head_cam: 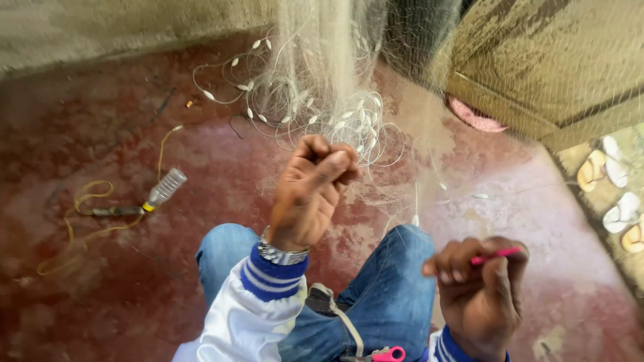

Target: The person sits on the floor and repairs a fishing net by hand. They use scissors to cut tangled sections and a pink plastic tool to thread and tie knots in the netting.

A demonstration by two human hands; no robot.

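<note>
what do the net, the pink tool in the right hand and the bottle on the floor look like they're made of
Net: looks like thin pale synthetic line, probably nylon monofilament; it is see-through with a slight sheen.
Pink tool: likely plastic, going by its bright even colour and smooth slim shape.
Bottle: clear plastic, transparent and ribbed, with a yellow neck.
Floor: seems to be red-painted cement, worn and blotchy.

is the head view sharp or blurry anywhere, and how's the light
Head view: soft, even daylight with no hard shadows or glare; the left hand and right hand look slightly motion-smeared, the fine net melts into a pale haze, and the sandals show only through mesh, dimmed.
</note>
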